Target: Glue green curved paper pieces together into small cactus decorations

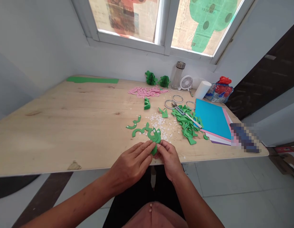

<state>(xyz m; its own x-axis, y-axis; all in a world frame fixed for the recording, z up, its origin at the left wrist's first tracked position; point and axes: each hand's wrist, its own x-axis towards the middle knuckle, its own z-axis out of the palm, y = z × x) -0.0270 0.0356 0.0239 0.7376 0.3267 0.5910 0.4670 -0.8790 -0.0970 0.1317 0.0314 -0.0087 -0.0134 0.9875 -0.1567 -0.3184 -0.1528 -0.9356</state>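
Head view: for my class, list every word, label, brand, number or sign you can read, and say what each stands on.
None can be read.
Paper covering the left window pane: printed, too small and blurred to read.
Paper covering the right window pane: lines of print, also unreadable.
Pixelated object on the right: any text is hidden.
Green paper piece at the hands: no lettering visible.

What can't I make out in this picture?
All in the head view:
- Lower parts of the green paper piece: covered by fingers of the left hand and right hand.
- Dark object at right: blurred into blocks.
- Dark round shape, lower left: cut off by the picture's left edge.
- White scraps: too small to count.
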